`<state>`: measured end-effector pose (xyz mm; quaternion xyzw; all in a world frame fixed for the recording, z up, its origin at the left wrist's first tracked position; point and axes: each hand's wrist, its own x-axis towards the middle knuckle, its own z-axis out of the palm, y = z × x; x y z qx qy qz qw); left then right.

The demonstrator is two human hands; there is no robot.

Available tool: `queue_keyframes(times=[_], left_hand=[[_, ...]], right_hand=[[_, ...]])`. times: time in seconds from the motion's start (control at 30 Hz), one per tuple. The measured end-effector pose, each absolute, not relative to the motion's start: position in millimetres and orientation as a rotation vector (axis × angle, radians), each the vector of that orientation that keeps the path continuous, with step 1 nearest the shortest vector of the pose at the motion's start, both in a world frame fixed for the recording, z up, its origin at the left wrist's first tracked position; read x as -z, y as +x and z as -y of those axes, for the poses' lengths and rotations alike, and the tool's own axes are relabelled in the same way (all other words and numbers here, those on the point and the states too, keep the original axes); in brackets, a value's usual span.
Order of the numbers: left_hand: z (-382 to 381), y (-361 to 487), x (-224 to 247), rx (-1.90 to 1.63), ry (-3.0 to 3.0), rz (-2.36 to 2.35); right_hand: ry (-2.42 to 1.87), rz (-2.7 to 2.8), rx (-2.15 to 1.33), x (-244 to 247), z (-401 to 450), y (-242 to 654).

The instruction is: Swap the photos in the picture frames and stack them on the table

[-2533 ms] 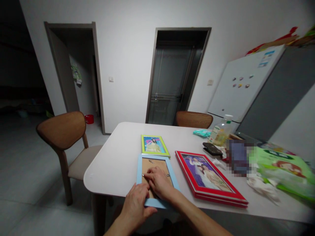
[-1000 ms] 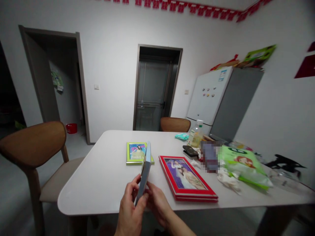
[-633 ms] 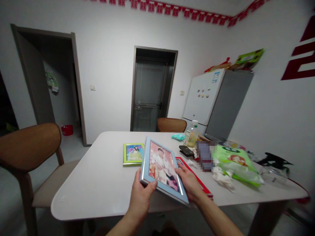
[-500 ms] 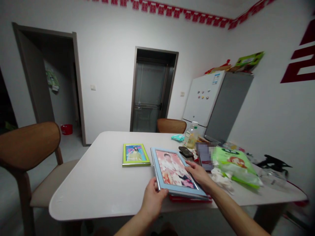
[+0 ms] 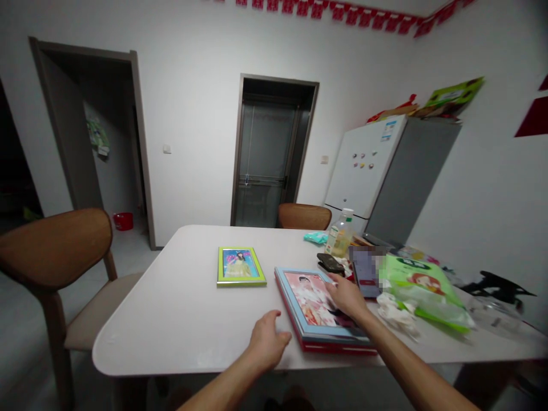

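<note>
The right hand's grip is flat, fingers spread and pressing on the picture of the blue frame, low and right of centre. That frame lies face up on the red frame, whose edge peeks out beneath. The left hand hangs loosely open just beside the blue frame's near-left corner, over the white tabletop. A green frame lies apart, toward the middle of the frame.
</note>
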<state>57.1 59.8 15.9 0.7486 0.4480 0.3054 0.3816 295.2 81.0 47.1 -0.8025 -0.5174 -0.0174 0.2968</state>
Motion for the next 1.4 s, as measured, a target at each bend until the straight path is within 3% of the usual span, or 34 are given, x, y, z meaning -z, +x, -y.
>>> queue_keyframes(times=[0.13, 0.3, 0.53, 0.8, 0.9, 1.03, 1.2, 1.4], left_hand=[[-78.6, 23.2, -7.1, -0.829, 1.945, -1.266], [-91.9, -15.6, -3.7, -0.900, 2.024, -1.351], [-95.4, -31.9, 1.4, -0.947, 2.150, -1.398], [-56.2, -31.6, 1.1, -0.707, 2.459, -1.314], [-38.4, -25.9, 4.8, -0.635, 2.526, -1.277], [-31.0, -20.4, 9.4, -0.639, 2.602, -1.227], [-29.1, -28.5, -1.6, -0.772, 2.559, -1.130], [-32.0, -44.0, -46.3, -1.295, 1.971, -1.202]], right_hand=[[-1.783, 1.936, 0.022, -43.7, -104.7, 196.5], [-1.723, 2.087, -0.029, -19.1, -144.0, 113.5], [-1.774, 2.083, -0.047, 0.3, -149.0, 116.1], [-1.393, 2.020, -0.391, -3.2, -43.3, 111.4], [-1.309, 1.816, -0.578, -14.5, -19.9, 117.5], [-1.411, 1.530, -0.547, -17.4, -23.0, 129.0], [-1.447, 1.310, -0.572, -11.2, -34.7, 138.4], [-1.398, 1.255, -0.517, -17.5, -43.5, 126.9]])
